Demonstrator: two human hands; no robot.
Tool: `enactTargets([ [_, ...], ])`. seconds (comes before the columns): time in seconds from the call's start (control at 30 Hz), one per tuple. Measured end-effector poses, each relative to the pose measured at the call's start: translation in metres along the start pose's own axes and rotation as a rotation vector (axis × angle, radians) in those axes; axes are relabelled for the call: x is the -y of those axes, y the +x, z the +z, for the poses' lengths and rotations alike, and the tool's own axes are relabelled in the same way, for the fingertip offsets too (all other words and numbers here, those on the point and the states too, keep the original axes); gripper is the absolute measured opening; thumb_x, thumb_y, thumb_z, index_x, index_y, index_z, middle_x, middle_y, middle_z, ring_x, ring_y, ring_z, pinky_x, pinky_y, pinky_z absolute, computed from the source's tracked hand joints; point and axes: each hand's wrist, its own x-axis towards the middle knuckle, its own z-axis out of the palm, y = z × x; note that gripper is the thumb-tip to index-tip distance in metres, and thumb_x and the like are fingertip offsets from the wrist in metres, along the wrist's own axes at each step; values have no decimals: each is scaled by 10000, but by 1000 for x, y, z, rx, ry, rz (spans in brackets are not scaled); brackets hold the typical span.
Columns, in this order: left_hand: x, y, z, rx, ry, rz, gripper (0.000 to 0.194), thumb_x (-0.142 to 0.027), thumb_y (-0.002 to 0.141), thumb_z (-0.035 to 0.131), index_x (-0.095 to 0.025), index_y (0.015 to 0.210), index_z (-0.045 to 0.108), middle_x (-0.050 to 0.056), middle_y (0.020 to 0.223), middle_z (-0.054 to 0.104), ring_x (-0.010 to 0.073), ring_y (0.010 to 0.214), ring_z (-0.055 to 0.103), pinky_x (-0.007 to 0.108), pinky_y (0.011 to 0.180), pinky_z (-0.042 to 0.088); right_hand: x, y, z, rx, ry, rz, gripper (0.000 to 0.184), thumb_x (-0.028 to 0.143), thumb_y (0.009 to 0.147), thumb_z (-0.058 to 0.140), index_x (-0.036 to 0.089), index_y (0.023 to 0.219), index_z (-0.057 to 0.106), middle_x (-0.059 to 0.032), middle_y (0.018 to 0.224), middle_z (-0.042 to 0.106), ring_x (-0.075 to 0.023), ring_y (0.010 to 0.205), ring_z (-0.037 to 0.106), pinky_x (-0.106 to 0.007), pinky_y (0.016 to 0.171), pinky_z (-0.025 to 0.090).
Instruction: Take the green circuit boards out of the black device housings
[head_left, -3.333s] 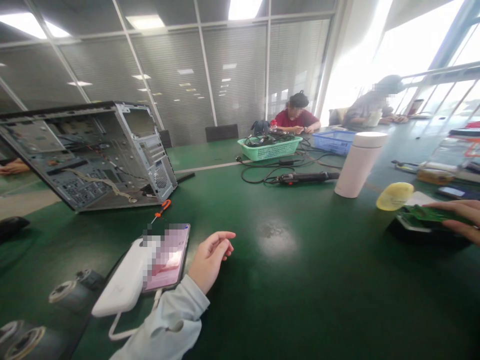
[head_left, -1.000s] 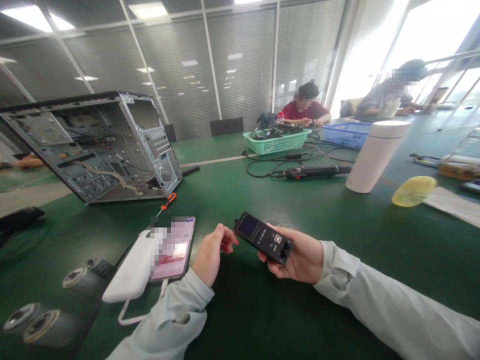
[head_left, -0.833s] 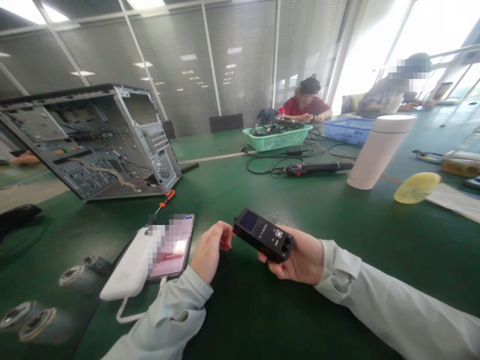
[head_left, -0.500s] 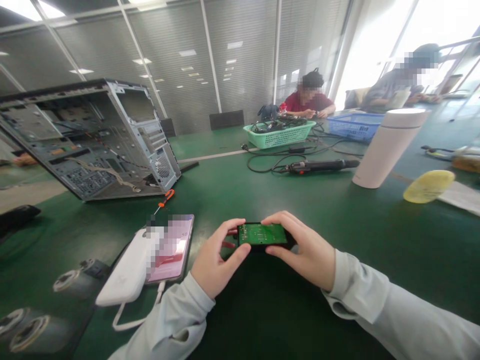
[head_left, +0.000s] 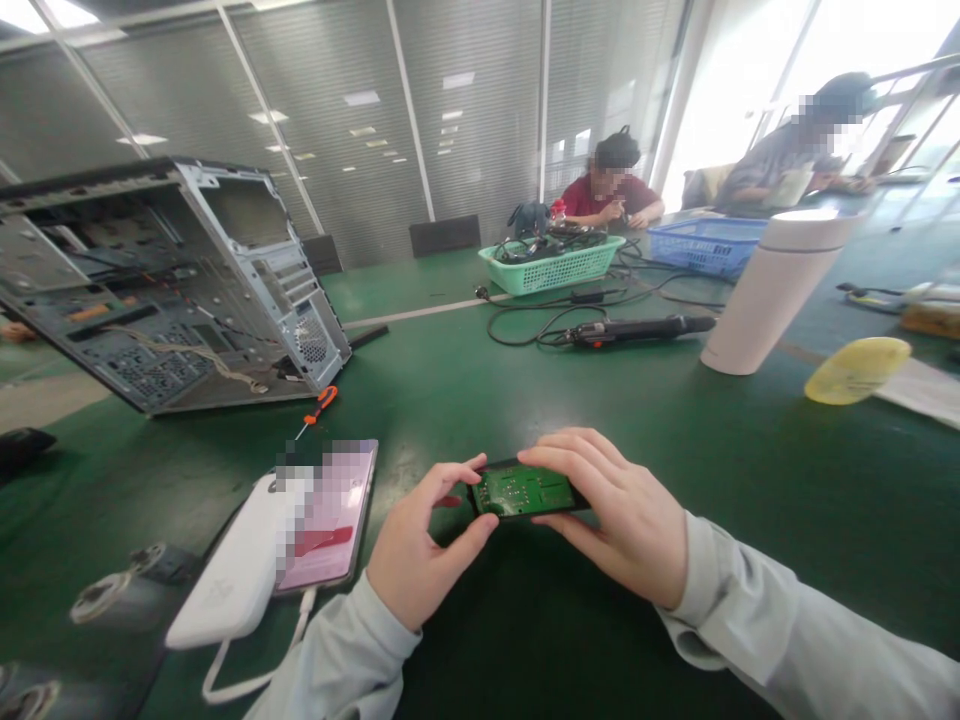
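Both my hands hold a small black device (head_left: 523, 490) just above the green table (head_left: 570, 420), its open side up with a green circuit board showing. My left hand (head_left: 420, 545) pinches its left end between thumb and forefinger. My right hand (head_left: 615, 510) wraps its fingers over the right end and far edge. Both sleeves are light grey.
A phone (head_left: 330, 515) lies on a white power bank (head_left: 236, 565) left of my hands. An orange screwdriver (head_left: 319, 405) and an open computer case (head_left: 165, 280) stand behind. A white flask (head_left: 772, 290), yellow disc (head_left: 855, 370), black electric screwdriver (head_left: 630, 328), green basket (head_left: 555, 265) and blue basket (head_left: 701, 245) lie farther off; two people sit at the far end.
My right hand brought the black device in from the right and turned it over, circuit board up. My left hand, which lay free on the table, now grips its left end.
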Motion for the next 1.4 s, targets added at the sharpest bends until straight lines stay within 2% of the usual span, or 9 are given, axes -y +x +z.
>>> enactTargets([
  [0.23, -2, 1, 2, -14, -82, -40, 151, -293, 821, 598, -206, 943, 578, 135, 1212, 667, 276, 1107, 615, 393, 864, 496, -3, -2, 2, 69, 222, 194, 507, 315, 868, 668, 228, 1281, 386, -54, 1179, 508, -181, 1091, 503, -331, 919, 460],
  [0.43, -3, 4, 4, -73, -193, -154, 190, -399, 814, 541, -212, 848, 551, 11, 780, 616, 200, 752, 615, 319, 685, 505, 1, -2, 1, 124, 562, 457, 530, 417, 852, 611, 202, 1298, 420, -49, 1106, 527, -162, 987, 543, -306, 867, 433],
  [0.53, -2, 7, 4, -61, -231, -228, 196, -410, 811, 507, -217, 792, 531, -21, 701, 574, 175, 665, 594, 300, 635, 497, 4, 0, 0, 144, 678, 514, 540, 414, 828, 620, 190, 1282, 433, -23, 1025, 551, -122, 858, 551, -258, 766, 437],
  [0.63, -3, 6, 4, 18, -237, -276, 250, -399, 795, 495, -189, 850, 620, -6, 688, 618, 181, 630, 599, 302, 603, 487, 5, 1, 1, 157, 720, 555, 505, 414, 817, 628, 168, 1237, 492, -25, 1010, 561, -121, 853, 547, -258, 776, 433],
  [0.83, -6, 1, 5, 119, -197, -263, 233, -388, 671, 717, -181, 776, 741, -16, 606, 642, 169, 579, 539, 273, 548, 365, 3, 3, 1, 189, 799, 610, 470, 421, 801, 625, 138, 1170, 559, -46, 1013, 573, -145, 928, 547, -264, 818, 448],
  [1.03, 5, 5, 6, -45, -381, -370, 363, -505, 765, 594, -205, 561, 619, -27, 472, 550, 165, 477, 493, 285, 492, 374, 5, 3, -1, 261, 1007, 700, 671, 483, 785, 637, 150, 1322, 412, -16, 888, 566, -106, 749, 541, -227, 686, 449],
  [1.2, 2, 8, 3, -144, -618, -456, 366, -489, 771, 548, -174, 603, 627, 8, 482, 594, 152, 458, 503, 266, 488, 396, 4, 5, -9, 286, 1115, 770, 554, 523, 809, 634, 154, 1215, 563, -10, 815, 547, -82, 695, 510, -175, 595, 392],
  [1.33, -4, 8, 3, -171, -762, -496, 352, -399, 755, 474, -126, 721, 693, 28, 489, 617, 160, 471, 523, 267, 503, 411, 2, 7, -6, 313, 1374, 971, 558, 546, 728, 722, 130, 1091, 641, -21, 795, 559, -63, 644, 490, -141, 534, 354],
  [1.4, -5, 8, 4, -174, -804, -509, 351, -345, 749, 436, -120, 738, 704, 43, 506, 637, 168, 477, 537, 271, 504, 415, 4, 9, -3, 342, 1463, 1100, 548, 574, 784, 650, 128, 1100, 613, -40, 827, 569, -69, 621, 499, -138, 494, 342],
])
